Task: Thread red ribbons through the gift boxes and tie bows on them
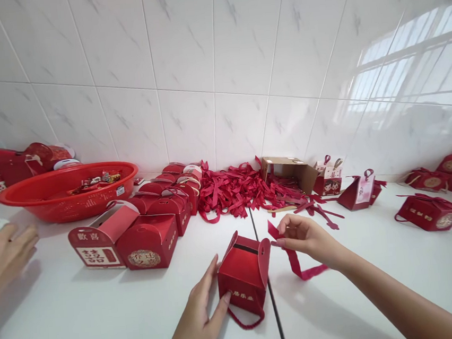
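Observation:
A small red gift box with gold lettering stands in front of me, its rounded end flaps raised and a dark slit showing along its top. My left hand grips its left side, the thumb pressed on the lettered face. From the box's lower front hangs a dark red cord loop. To the right of the box, my right hand pinches a red ribbon between thumb and fingers; the ribbon's tail curls down toward the tabletop.
Another person's hand reaches in at the left edge. Red boxes are grouped at left beside a red plastic basin holding wrapped sweets. A ribbon pile and cardboard box lie along the wall, with finished-looking boxes at right.

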Motion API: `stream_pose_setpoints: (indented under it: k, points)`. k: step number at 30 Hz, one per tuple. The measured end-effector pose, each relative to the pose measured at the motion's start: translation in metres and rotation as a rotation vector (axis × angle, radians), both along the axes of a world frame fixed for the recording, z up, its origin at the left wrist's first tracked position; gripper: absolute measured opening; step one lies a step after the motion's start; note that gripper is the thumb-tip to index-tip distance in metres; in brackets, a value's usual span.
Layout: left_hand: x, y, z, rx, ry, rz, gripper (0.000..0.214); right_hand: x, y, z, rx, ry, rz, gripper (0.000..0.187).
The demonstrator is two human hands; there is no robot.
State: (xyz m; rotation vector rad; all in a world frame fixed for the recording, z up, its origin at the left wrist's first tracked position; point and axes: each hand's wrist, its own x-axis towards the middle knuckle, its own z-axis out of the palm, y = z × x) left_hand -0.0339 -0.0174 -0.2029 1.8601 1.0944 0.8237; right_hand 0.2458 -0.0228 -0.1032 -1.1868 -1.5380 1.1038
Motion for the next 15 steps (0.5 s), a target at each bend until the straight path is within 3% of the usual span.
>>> stream_pose_setpoints:
  k: [6, 10, 15]
  points:
    - [0.008, -0.007, 0.017, 0.370, -0.058, 0.050, 0.056, 0.003, -0.026, 0.007, -0.155, 0.081, -0.023, 0.022]
    - [0.020, -0.008, 0.038, 0.584, 0.031, 0.122, 0.044, -0.003, -0.032, 0.000, -0.239, 0.157, 0.008, 0.024]
    - [0.037, 0.002, 0.060, 0.751, 0.191, 0.177, 0.039, -0.016, -0.029, -0.003, -0.248, 0.086, 0.023, 0.028]
